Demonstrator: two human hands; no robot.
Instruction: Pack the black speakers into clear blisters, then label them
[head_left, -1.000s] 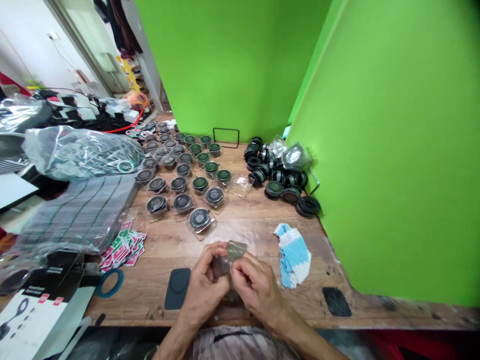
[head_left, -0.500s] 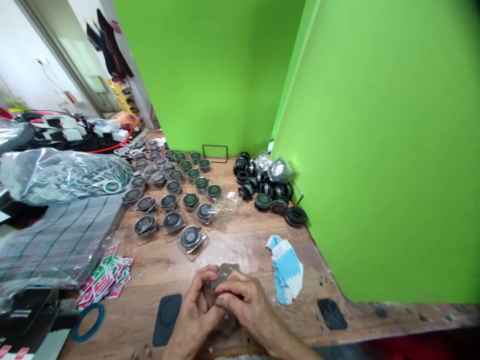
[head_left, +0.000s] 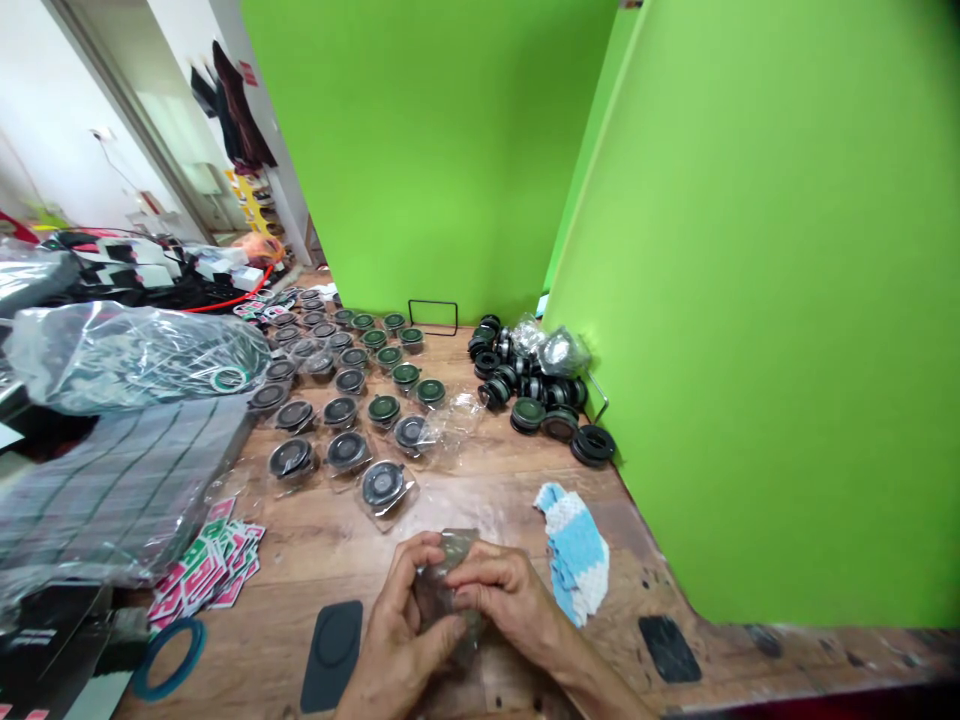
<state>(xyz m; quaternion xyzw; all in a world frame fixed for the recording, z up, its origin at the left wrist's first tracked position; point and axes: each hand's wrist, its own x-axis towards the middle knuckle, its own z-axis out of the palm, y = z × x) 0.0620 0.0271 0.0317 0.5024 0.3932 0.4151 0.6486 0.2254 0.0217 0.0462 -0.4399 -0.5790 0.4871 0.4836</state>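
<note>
Both of my hands are closed round one small clear plastic bag [head_left: 452,548] with a dark round part inside, near the front edge of the wooden table [head_left: 495,480]. My left hand [head_left: 397,640] grips it from the left, thumb across the front. My right hand [head_left: 502,595] pinches its upper right side. Just beyond the hands lie rows of bagged round black and green parts [head_left: 352,390], the nearest bagged part [head_left: 384,484] a short way ahead.
A heap of loose black round parts [head_left: 536,385] lies by the green wall. A blue and white cloth [head_left: 576,550] is right of my hands, a black pad [head_left: 332,655] left, another black pad [head_left: 669,648] far right. Stickers [head_left: 210,565], a blue ring [head_left: 169,660] and plastic bags [head_left: 127,355] fill the left.
The camera has tilted up and shifted, so the hands now sit lower in view. Both hands stay closed on the bag, and the right fingers have moved across its top.
</note>
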